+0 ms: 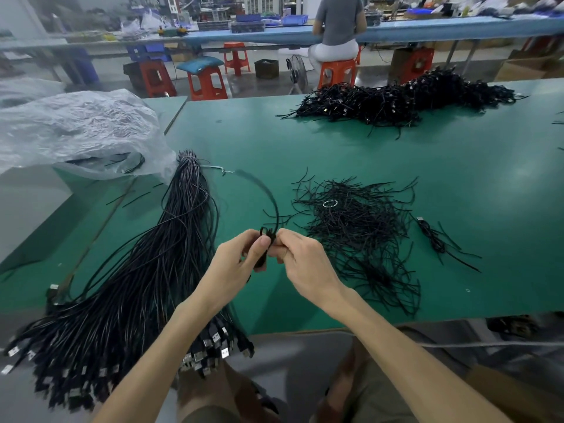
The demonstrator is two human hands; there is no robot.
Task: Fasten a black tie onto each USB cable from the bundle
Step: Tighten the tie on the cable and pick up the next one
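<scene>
1. Any print on the blue bins [294,19] across the room is too blurred to read.
2. The left hand [235,264] and right hand [302,257] meet above the near middle of the green table [457,166]. The fingers of both are curled, pinching a folded USB cable [273,203] between them.
3. A black tie [264,231] loops at the top of that pinch. The fingers hide how far it is wound.
4. The cable's free length arcs up and away toward the far left, motion-blurred.
5. The bundle [158,270] lies left of the hands, its gathered end far and its silver plugs fanned over the near table edge. The left forearm crosses above some of the plugs.
6. A loose heap of ties [357,239] lies right of the hands, with a small white ring [330,203] on top.
7. Just right of that heap lies a single coiled cable [433,239].
8. A large cable pile [396,99] sits at the far right of the table.
9. A crumpled plastic bag [76,129] at the far left partly covers some black strands.
10. Beyond the table stand red stools [207,82] and a floor fan [297,71], and a seated person [338,22] faces away at a blue bench.
</scene>
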